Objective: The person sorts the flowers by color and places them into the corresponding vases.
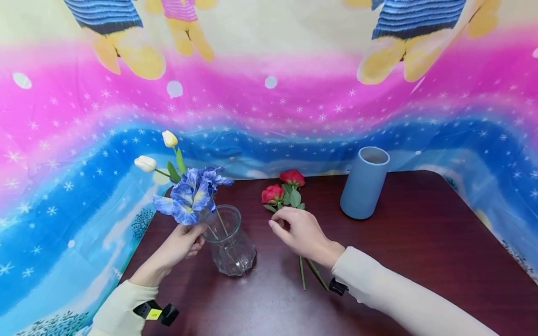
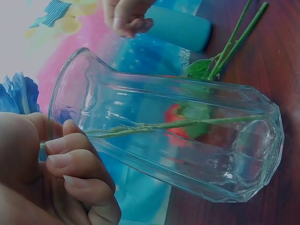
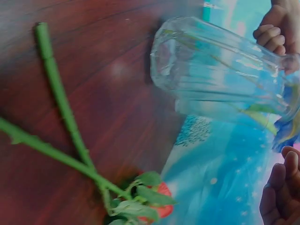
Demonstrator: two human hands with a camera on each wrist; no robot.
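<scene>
My left hand (image 1: 183,243) is at the mouth of a clear glass vase (image 1: 237,254), fingers curled. In the left wrist view it pinches a green stem (image 2: 154,125) that runs down inside the vase. Blue irises (image 1: 189,193) lean over the rim above this hand, and two white tulips (image 1: 145,163) rise behind them; where the tulip stems end is hidden. My right hand (image 1: 304,233) hovers over two red roses (image 1: 272,193) lying on the table, its fingers loosely bent and holding nothing. Green rose stems (image 3: 61,101) cross beneath it.
A blue-grey vase (image 1: 364,186) stands upright at the back right of the dark wooden table (image 1: 420,242). A printed cloth (image 1: 269,107) hangs behind and around the table.
</scene>
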